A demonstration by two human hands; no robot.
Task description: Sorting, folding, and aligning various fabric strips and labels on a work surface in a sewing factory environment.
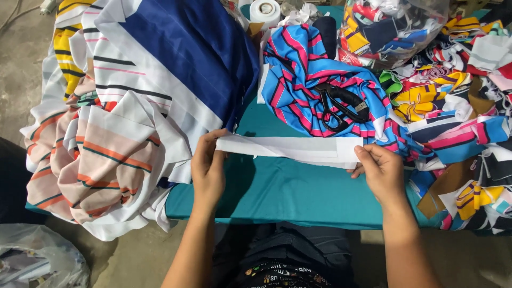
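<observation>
A folded white fabric strip (pixel 290 148) is stretched level above the teal table cover (pixel 288 192). My left hand (pixel 208 165) pinches its left end between thumb and fingers. My right hand (pixel 380 169) pinches its right end. Just behind the strip, black scissors (pixel 338 105) lie on a blue, pink and black striped cloth (pixel 298 80).
A big pile of striped navy, white, peach and yellow fabric (pixel 133 96) covers the table's left side. Mixed colourful scraps (pixel 458 117) crowd the right. A clear bag of scraps (pixel 392 29) and a white roll (pixel 265 10) sit at the back. A plastic bag (pixel 37 261) lies on the floor.
</observation>
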